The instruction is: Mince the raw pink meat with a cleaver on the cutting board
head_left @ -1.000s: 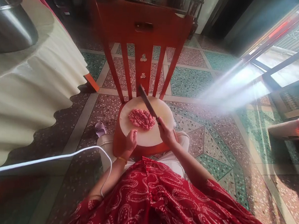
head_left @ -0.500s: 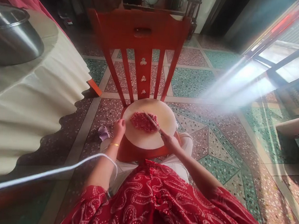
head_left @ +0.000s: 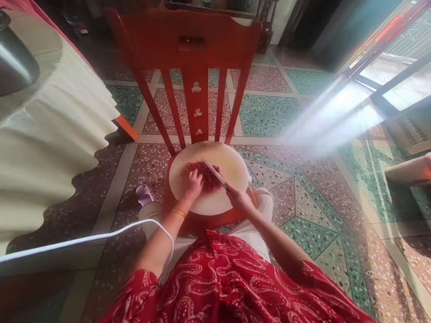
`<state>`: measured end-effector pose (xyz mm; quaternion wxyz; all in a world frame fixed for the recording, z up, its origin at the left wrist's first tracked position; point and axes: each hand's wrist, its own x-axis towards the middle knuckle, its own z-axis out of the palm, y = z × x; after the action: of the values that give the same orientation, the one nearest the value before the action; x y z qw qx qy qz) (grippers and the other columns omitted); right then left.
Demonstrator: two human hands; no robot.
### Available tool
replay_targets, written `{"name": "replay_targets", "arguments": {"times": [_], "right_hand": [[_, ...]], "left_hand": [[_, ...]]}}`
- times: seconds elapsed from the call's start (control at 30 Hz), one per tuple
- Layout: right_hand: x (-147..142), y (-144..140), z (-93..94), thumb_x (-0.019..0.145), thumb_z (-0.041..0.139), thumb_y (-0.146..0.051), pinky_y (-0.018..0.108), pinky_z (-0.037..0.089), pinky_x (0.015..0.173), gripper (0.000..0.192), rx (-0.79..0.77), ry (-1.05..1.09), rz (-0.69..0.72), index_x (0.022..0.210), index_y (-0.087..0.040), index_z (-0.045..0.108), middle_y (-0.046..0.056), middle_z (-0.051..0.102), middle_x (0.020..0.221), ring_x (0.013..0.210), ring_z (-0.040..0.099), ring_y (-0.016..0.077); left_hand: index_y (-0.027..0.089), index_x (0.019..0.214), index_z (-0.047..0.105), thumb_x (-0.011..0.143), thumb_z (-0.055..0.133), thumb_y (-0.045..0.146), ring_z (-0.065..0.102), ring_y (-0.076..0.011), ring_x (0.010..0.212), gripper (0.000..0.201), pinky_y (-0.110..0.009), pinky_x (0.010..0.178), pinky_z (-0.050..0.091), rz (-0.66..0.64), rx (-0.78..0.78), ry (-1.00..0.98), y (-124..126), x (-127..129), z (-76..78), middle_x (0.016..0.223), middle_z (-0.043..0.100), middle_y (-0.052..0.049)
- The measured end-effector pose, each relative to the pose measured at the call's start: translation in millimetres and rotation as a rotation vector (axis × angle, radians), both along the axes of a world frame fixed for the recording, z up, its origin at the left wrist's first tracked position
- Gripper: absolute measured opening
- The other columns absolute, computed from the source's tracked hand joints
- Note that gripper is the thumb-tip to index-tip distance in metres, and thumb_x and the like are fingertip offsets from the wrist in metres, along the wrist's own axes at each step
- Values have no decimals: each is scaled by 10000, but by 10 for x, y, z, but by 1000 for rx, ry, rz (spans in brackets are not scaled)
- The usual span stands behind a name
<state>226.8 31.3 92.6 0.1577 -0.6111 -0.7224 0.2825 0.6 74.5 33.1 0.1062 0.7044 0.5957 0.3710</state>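
Observation:
A flat heap of chopped red meat (head_left: 211,182) lies on a round pale cutting board (head_left: 233,156), which rests on the seat of a red wooden chair. My right hand (head_left: 238,199) is closed round the handle of a knife (head_left: 215,172). Its blade slants up and to the left across the meat. On the near left side of the heap is my left hand (head_left: 194,183), fingers stretched out and touching the meat. The fingertips partly hide in the meat's edge.
The chair's slatted back (head_left: 199,98) rises beyond the board. At left a cloth-covered table (head_left: 69,125) carries a metal pot (head_left: 11,59). A white cord (head_left: 88,237) runs past my left forearm. A lilac slipper (head_left: 144,195) shows on the tiled floor.
My left hand has moved right, from beside the board's left edge onto the meat, and its fingers have opened out. The knife stays over the meat. The view has shifted slightly.

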Motion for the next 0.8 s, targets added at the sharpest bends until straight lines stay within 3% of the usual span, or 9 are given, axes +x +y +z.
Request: {"name": "replay_targets", "arguments": {"times": [0.1, 0.17, 0.27, 0.4, 0.47, 0.6, 0.7, 0.8], "right_hand": [[26, -14, 224, 907, 403, -336, 269, 520, 736, 431, 78, 102, -26, 1312, -250, 520, 29, 715, 949, 806, 672, 179], [1, -10, 338, 919, 371, -342, 277, 515, 794, 458, 199, 209, -31, 1354, -237, 468, 32, 690, 1046, 876, 659, 171], [-69, -24, 232, 923, 360, -321, 314, 497, 866, 472, 240, 255, -1, 1376, -209, 436, 55, 655, 1139, 985, 632, 186], [-82, -78, 17, 901, 420, -295, 318, 525, 797, 420, 16, 110, 50, 1301, -222, 525, 55, 693, 1056, 908, 663, 202], [-58, -93, 88, 908, 406, -308, 301, 527, 778, 416, 14, 133, 31, 1293, -218, 535, 49, 708, 995, 854, 672, 191], [-32, -93, 240, 922, 361, -317, 298, 509, 837, 474, 195, 274, 12, 1377, -207, 434, 59, 687, 1052, 924, 655, 180], [18, -116, 98, 908, 402, -307, 302, 512, 837, 454, 125, 227, 15, 1345, -209, 478, 68, 672, 1104, 973, 644, 194], [100, -179, -6, 902, 428, -308, 305, 529, 798, 405, -13, 130, 15, 1274, -212, 556, 61, 702, 1029, 910, 667, 203]], "left_hand": [[167, 1045, 595, 823, 528, 283, 511, -287, 1057, 259, -462, 952, 365, 89, -6, 1, 10, 50, -30, 1065, 579, -144], [164, 933, 606, 829, 516, 278, 532, -267, 988, 179, -435, 921, 386, 152, -8, -22, 26, -19, -56, 972, 580, -128], [167, 801, 607, 844, 469, 255, 555, -242, 876, 170, -401, 859, 417, 167, -19, 0, 3, -129, -102, 843, 580, -106], [165, 868, 623, 835, 410, 173, 570, -217, 861, 216, -363, 825, 438, 164, 30, -15, -148, -199, -187, 874, 613, -102], [170, 874, 622, 825, 397, 148, 579, -217, 859, 231, -365, 824, 447, 163, 21, -36, -242, -212, -239, 863, 629, -96], [179, 921, 609, 849, 383, 170, 597, -204, 879, 237, -363, 846, 462, 184, -13, -146, -406, -178, -304, 885, 647, -90], [171, 1026, 573, 880, 360, 207, 606, -175, 894, 260, -332, 846, 482, 189, -15, -288, -478, -103, -209, 943, 641, -94], [161, 1081, 546, 903, 336, 237, 598, -158, 937, 285, -322, 885, 476, 145, 20, -356, -445, -30, 14, 1003, 633, -98]]}}
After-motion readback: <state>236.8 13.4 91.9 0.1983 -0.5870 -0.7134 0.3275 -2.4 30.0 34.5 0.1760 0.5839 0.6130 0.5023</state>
